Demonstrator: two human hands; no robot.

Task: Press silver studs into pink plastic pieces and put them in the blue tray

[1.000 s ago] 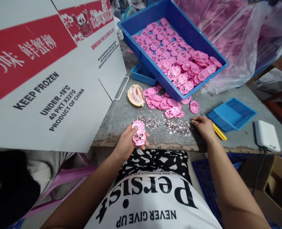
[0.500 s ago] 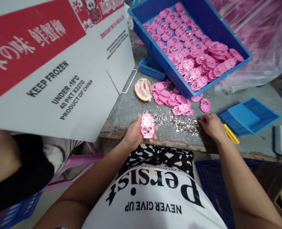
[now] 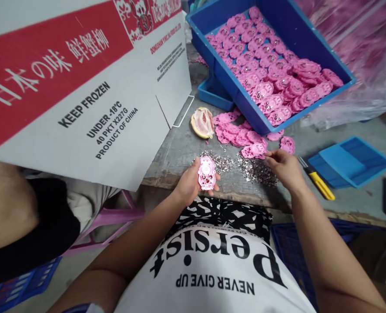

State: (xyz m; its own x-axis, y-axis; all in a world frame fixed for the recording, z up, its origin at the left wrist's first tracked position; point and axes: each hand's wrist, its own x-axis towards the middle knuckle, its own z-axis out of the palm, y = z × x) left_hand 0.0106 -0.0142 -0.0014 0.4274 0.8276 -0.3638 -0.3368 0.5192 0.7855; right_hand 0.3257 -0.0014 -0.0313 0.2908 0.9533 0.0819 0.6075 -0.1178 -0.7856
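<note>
My left hand (image 3: pixel 190 184) holds a pink plastic piece (image 3: pixel 207 173) with an ornate outline, its face turned up and shiny metal bits showing in its lower half. My right hand (image 3: pixel 286 167) has thumb and fingers pinched together. Its fingertips meet the right end of another pink piece (image 3: pixel 252 150) on the table; whether they grip that piece or some small bit is hidden. Small silvery metal parts (image 3: pixel 257 170) lie scattered below those fingertips, and a second spread of metal parts (image 3: pixel 223 163) lies beside the held piece.
A blue bin (image 3: pixel 315 117) full of pink pieces stands tilted at the back. Half a peeled fruit (image 3: pixel 202 123) lies left of loose pink pieces (image 3: pixel 232 134). A large carton (image 3: pixel 121 100) blocks the left. Rightward are a yellow-handled tool (image 3: pixel 321 186) and a blue tray (image 3: pixel 369 163).
My right hand has moved up and left from the edge of the metal parts to the loose pink piece. My left hand keeps hold of its piece. The view has shifted slightly.
</note>
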